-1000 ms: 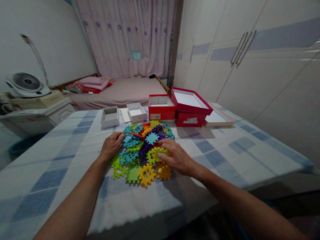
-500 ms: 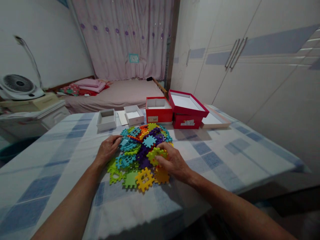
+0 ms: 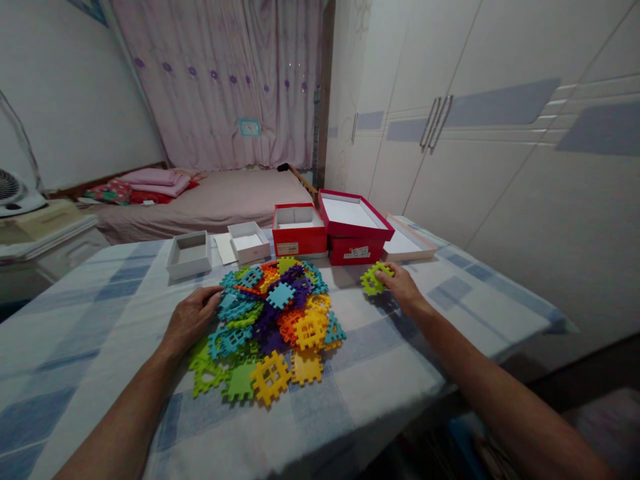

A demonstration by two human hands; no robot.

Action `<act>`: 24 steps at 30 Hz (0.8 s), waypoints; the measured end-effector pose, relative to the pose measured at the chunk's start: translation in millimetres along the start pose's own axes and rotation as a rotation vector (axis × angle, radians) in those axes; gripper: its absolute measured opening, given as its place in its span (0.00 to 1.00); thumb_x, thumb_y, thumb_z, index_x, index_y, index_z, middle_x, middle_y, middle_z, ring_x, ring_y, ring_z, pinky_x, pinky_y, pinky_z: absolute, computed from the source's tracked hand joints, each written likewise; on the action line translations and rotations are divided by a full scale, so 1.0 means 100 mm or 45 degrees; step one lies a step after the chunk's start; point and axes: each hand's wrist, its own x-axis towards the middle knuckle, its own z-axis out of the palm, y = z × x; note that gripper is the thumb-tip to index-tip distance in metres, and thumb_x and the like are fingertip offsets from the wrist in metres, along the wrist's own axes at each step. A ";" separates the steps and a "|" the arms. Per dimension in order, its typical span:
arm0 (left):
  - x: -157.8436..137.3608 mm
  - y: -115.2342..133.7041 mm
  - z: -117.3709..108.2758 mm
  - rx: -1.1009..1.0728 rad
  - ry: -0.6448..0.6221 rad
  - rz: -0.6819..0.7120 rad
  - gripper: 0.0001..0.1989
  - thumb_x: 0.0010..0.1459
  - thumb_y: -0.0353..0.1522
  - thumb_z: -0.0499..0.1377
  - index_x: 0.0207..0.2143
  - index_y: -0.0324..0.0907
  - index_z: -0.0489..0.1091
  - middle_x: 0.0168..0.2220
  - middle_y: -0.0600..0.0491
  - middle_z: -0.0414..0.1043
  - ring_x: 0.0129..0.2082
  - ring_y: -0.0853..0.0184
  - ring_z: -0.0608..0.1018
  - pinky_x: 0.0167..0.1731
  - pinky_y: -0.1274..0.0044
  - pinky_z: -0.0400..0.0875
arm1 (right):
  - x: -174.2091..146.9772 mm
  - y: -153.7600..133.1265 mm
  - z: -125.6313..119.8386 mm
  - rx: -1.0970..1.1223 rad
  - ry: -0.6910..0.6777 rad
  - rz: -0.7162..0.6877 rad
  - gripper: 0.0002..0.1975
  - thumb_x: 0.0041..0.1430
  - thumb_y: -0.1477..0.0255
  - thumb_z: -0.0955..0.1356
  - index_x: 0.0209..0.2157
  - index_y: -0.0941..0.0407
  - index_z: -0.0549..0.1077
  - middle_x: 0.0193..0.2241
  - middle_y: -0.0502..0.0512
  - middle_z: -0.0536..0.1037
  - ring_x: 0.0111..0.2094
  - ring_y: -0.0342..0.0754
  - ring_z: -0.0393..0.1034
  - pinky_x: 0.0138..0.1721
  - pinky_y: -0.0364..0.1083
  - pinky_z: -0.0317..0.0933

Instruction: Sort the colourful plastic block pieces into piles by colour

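My right hand point(image 3: 405, 288) pinches a yellow-green toothed building tile point(image 3: 374, 280) between thumb and fingers. It holds the tile over the tablecloth, to the right of the pile. Many interlocking plastic tiles lie heaped in the middle: a light blue tile point(image 3: 281, 295) on top, purple tiles point(image 3: 273, 333) beneath, a yellow window tile point(image 3: 271, 378) and a green tile point(image 3: 241, 380) at the near edge. My left hand point(image 3: 193, 317) rests beside the heap's left side, its loosely bent fingers reaching the teal tiles point(image 3: 236, 305). It seems to hold nothing; some fingertips are hard to make out.
Behind the heap stand a grey-white box point(image 3: 189, 257), a small white box point(image 3: 249, 243), a red box point(image 3: 299, 230) and a crimson box point(image 3: 356, 250) with a tray-like lid point(image 3: 353, 212) resting on it. A shallow pale lid point(image 3: 410, 243) lies at the right. The checked tablecloth point(image 3: 390, 373) covers the table.
My right hand has carried the yellow-green tile from the heap off to the right, uncovering orange and yellow tiles. My left hand stays at the heap's left side. The camera view has turned right.
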 end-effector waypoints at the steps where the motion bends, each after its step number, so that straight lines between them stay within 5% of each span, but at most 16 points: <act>1: 0.00 -0.01 0.00 0.005 -0.001 0.003 0.24 0.53 0.46 0.49 0.42 0.44 0.76 0.45 0.48 0.78 0.45 0.56 0.78 0.47 0.69 0.71 | 0.08 0.05 -0.08 -0.079 0.042 0.015 0.11 0.42 0.68 0.70 0.31 0.56 0.72 0.26 0.52 0.76 0.28 0.46 0.70 0.30 0.44 0.65; 6: 0.02 -0.03 0.00 0.018 -0.022 0.017 0.24 0.53 0.47 0.49 0.42 0.44 0.76 0.44 0.47 0.78 0.44 0.56 0.78 0.47 0.69 0.71 | 0.25 0.20 -0.24 -0.241 0.030 0.072 0.10 0.46 0.67 0.67 0.32 0.56 0.71 0.26 0.54 0.77 0.26 0.47 0.71 0.28 0.46 0.67; 9: 0.01 -0.03 -0.01 0.012 -0.015 0.014 0.25 0.53 0.47 0.49 0.42 0.44 0.76 0.44 0.47 0.78 0.44 0.56 0.78 0.46 0.69 0.72 | 0.28 0.22 -0.25 -0.300 0.053 0.047 0.11 0.46 0.67 0.68 0.33 0.57 0.72 0.32 0.57 0.78 0.34 0.51 0.74 0.37 0.50 0.68; 14: -0.01 0.02 -0.02 -0.001 -0.010 -0.002 0.24 0.52 0.46 0.49 0.41 0.44 0.76 0.45 0.48 0.78 0.44 0.57 0.78 0.46 0.69 0.72 | 0.17 0.12 -0.20 -0.736 0.246 -0.361 0.16 0.49 0.70 0.66 0.42 0.57 0.72 0.47 0.63 0.75 0.52 0.58 0.66 0.54 0.58 0.59; 19: -0.03 0.08 -0.03 -0.014 -0.032 -0.028 0.25 0.53 0.46 0.49 0.43 0.43 0.75 0.46 0.48 0.77 0.46 0.58 0.77 0.49 0.70 0.69 | -0.30 -0.21 0.14 -0.653 -0.402 -0.477 0.15 0.56 0.65 0.65 0.44 0.56 0.74 0.44 0.60 0.77 0.45 0.53 0.71 0.48 0.53 0.64; 24: -0.04 0.12 -0.05 -0.017 -0.044 -0.033 0.24 0.53 0.45 0.49 0.43 0.43 0.75 0.46 0.48 0.77 0.47 0.58 0.77 0.49 0.70 0.69 | -0.77 -0.42 0.56 -0.752 -0.821 -0.484 0.41 0.48 0.54 0.72 0.60 0.55 0.62 0.59 0.65 0.66 0.59 0.61 0.59 0.57 0.61 0.51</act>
